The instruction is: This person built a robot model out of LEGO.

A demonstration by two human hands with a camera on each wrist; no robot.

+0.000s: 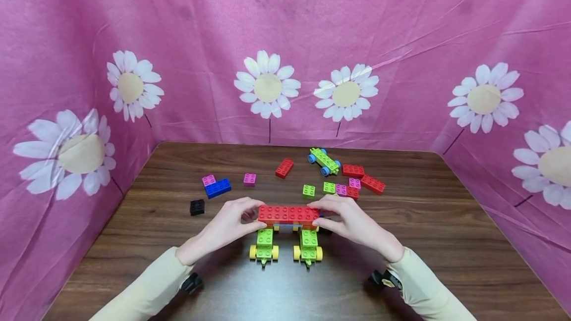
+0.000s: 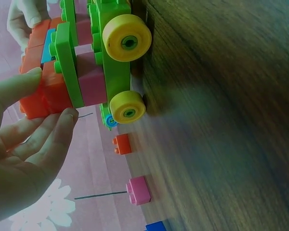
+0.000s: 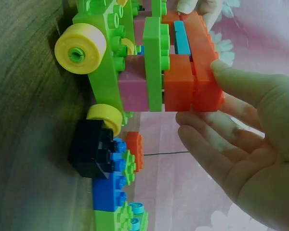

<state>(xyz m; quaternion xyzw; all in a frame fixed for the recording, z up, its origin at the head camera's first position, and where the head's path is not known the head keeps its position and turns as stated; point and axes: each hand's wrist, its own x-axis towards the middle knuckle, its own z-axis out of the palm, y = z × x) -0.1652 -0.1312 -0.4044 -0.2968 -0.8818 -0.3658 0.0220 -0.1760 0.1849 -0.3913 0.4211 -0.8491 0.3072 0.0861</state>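
A row of red toy bricks [image 1: 288, 214] lies across two green wheeled bases, the left one [image 1: 265, 238] and the right one [image 1: 309, 238], both with yellow wheels. My left hand [image 1: 229, 221] holds the left end of the red row between thumb and fingers. At the right end, my right hand [image 1: 354, 222] grips the row the same way. In the right wrist view, a pink brick [image 3: 134, 86] and an upright-looking green plate [image 3: 153, 65] sit between base and red bricks. A blue piece [image 3: 182, 39] shows between the red ends.
Behind the hands lie a green car base [image 1: 323, 160] with blue wheels, red bricks [image 1: 353, 170], a pink brick [image 1: 250, 179] and a green brick [image 1: 309, 190]. At left are a blue brick [image 1: 218, 188] and a black brick [image 1: 197, 206]. A pink flowered cloth [image 1: 303, 24] surrounds the table [image 1: 156, 241].
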